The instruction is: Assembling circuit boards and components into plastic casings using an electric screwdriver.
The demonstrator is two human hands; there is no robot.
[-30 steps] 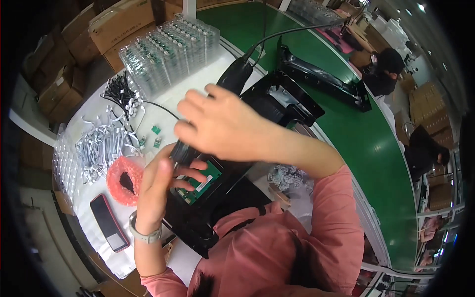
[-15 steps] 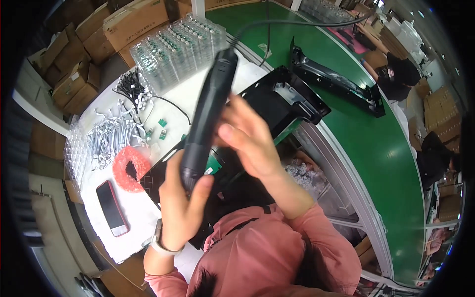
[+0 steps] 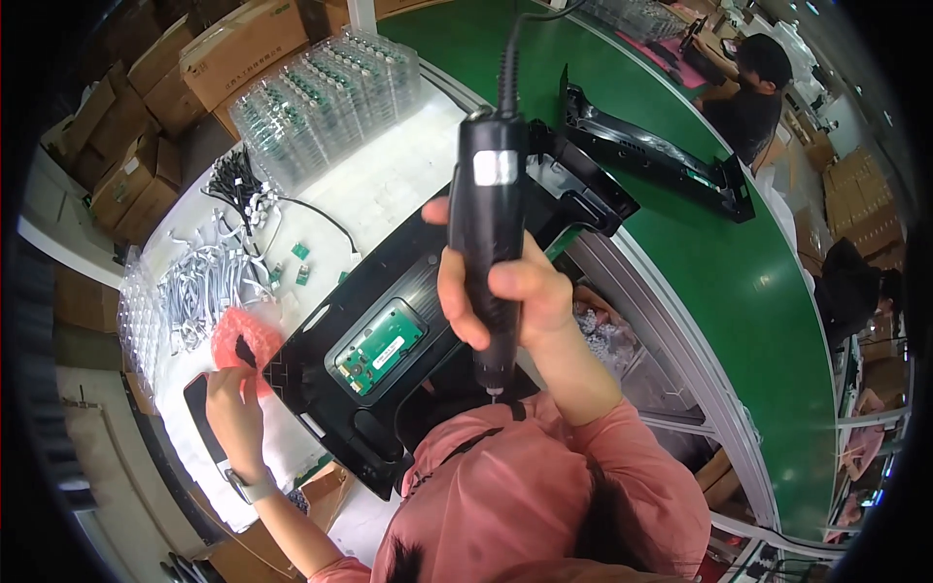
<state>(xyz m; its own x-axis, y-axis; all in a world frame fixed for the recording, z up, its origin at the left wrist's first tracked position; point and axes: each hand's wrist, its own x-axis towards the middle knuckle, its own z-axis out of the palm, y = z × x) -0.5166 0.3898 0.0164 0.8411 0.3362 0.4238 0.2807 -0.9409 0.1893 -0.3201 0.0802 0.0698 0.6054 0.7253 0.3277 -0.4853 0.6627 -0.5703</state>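
Observation:
My right hand (image 3: 515, 291) is wrapped round a black electric screwdriver (image 3: 491, 209), held upright with its bit pointing down and its cord rising from the top. Beneath it lies a large black plastic housing (image 3: 306, 364), tilted across the table edge, with a green circuit board (image 3: 382, 352) in its recess. Over on the left, my left hand (image 3: 236, 413) has its fingertips drawn together at the pink bubble-wrap ring (image 3: 265, 335), which has something dark in its middle. Whatever the fingertips hold, if anything, is too small to make out. A phone (image 3: 197, 396) is partly covered by that hand.
White cable bundles (image 3: 209, 287), black cables (image 3: 236, 189) and small green boards (image 3: 302, 275) lie on the white table. Stacked clear trays (image 3: 330, 107) stand behind. On the green conveyor (image 3: 719, 282) rests another black housing part (image 3: 651, 146). A co-worker (image 3: 753, 97) sits at the far right.
My left hand has left the screwdriver's lower end and moved left to the pink ring. My right hand has swung the screwdriver right and upright, uncovering the circuit board.

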